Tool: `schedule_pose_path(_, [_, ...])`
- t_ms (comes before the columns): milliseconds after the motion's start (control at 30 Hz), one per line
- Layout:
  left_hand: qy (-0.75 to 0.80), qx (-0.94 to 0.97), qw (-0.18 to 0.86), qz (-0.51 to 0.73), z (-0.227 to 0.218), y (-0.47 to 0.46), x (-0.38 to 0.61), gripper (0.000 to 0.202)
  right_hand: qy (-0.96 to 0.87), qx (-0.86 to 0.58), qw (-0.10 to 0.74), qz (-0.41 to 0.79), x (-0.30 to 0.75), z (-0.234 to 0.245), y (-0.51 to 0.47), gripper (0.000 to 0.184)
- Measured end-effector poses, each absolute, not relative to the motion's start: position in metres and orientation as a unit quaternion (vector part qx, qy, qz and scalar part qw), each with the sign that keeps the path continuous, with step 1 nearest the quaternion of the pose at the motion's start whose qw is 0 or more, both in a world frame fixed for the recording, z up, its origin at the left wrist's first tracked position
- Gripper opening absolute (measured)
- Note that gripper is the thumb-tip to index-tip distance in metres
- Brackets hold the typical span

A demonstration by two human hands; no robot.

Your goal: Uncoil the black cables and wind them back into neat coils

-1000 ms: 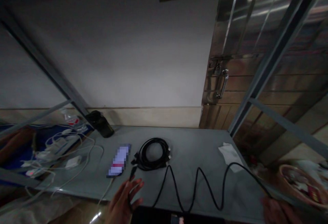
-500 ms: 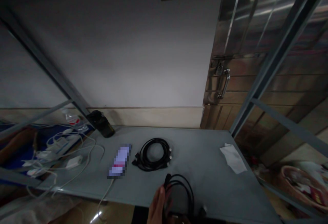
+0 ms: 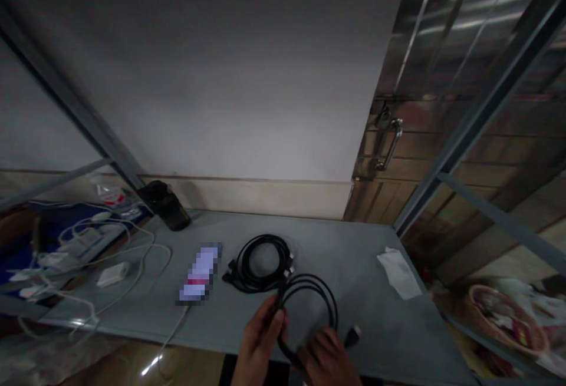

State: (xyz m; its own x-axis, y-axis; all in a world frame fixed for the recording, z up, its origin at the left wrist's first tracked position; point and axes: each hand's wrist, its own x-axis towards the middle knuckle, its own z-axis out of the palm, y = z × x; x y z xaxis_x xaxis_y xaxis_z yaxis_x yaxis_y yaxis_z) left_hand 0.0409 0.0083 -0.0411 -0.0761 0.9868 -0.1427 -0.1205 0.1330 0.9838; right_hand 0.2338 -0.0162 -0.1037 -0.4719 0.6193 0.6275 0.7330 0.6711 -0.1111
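Between my two hands is a black cable (image 3: 331, 300) bent into a loose loop, its plug (image 3: 352, 335) sticking out to the right. My left hand (image 3: 260, 336) pinches the left side of the loop, thumb on top. At the lower right of the loop, my right hand (image 3: 327, 358) has its fingers curled around the cable. Just beyond the loop, a second coiled black cable (image 3: 247, 256) lies flat on the grey tabletop (image 3: 345, 244), with several plugs at its sides.
Left of the coil lies a phone (image 3: 201, 273) with a white cord. Further left are a white adapter (image 3: 112, 274), tangled white cords, a dark cup-like container (image 3: 168, 206) and a plastic bottle (image 3: 115, 197). A white paper (image 3: 399, 273) lies at right. Grey posts (image 3: 477, 103) frame the table.
The held cable has moved up and slightly left, close to the coil. Both hands have come further into view. The camera view has shifted a little.
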Motion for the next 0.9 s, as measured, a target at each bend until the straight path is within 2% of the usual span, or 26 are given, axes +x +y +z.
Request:
schedule_pose_path(33, [0.542, 0.422, 0.505, 0.523, -0.038, 0.018, 0.033, 0.064, -0.845, -0.402, 0.343, -0.079, 0.234, -0.098, -0.004, 0.006])
schedule_pose_path(67, [0.559, 0.428, 0.473, 0.53, -0.035, 0.029, 0.025, 0.068, -0.836, -0.412, 0.357, -0.07, 0.232, -0.09, 0.009, 0.007])
schedule_pose_path(133, [0.589, 0.44, 0.414, 0.537, -0.034, 0.052, 0.008, 0.074, -0.818, -0.431, 0.375, -0.061, 0.223, -0.075, 0.037, 0.022])
schedule_pose_path(233, [0.618, 0.477, 0.325, 0.534, -0.043, 0.085, -0.02, 0.072, -0.81, -0.428, 0.397, -0.052, 0.2, -0.065, 0.081, 0.03])
schedule_pose_path(333, [0.648, 0.506, 0.227, 0.522, -0.064, 0.108, -0.046, 0.071, -0.83, -0.438, 0.345, 0.008, 0.177, -0.072, 0.111, 0.035])
schedule_pose_path(433, [0.672, 0.529, 0.112, 0.505, -0.089, 0.116, -0.063, 0.074, -0.844, -0.455, 0.272, 0.085, 0.166, -0.077, 0.118, 0.053])
schedule_pose_path(500, [0.673, 0.547, 0.066, 0.493, -0.103, 0.114, -0.066, 0.07, -0.854, -0.439, 0.251, 0.124, 0.163, -0.074, 0.116, 0.061])
schedule_pose_path(667, [0.661, 0.577, 0.08, 0.473, -0.115, 0.104, -0.059, 0.059, -0.889, -0.394, 0.193, 0.133, 0.15, -0.065, 0.119, 0.062])
schedule_pose_path(833, [0.655, 0.589, 0.107, 0.46, -0.108, 0.099, -0.059, 0.058, -0.894, -0.406, 0.157, 0.104, 0.138, -0.075, 0.135, 0.037])
schedule_pose_path(900, [0.638, 0.61, 0.114, 0.456, -0.103, 0.095, -0.059, 0.061, -0.894, -0.408, 0.157, 0.101, 0.145, -0.078, 0.135, 0.035])
